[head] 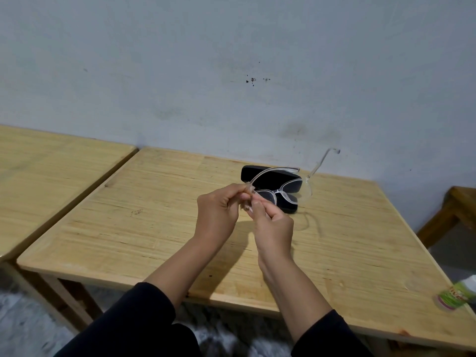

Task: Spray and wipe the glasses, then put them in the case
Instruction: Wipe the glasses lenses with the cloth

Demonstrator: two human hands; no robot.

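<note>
Pinched between the fingertips of both hands, the glasses [279,191] are held in the air just above the case [270,188]. One end of the clear frame, by the hinge, is gripped by the left hand [219,215], and the lens edge beside it is nipped by the right hand [273,225]. Both temples are unfolded, one pointing up past the far side of the case. A light, stiff but brittle plastic frame is judged, slippery once sprayed, best held by rim and hinge, never by the lens faces. The black case lies open on the table [128,228]. Well to the near right of the case, a green-labelled object [456,295] is blurred, possibly the spray.
</note>
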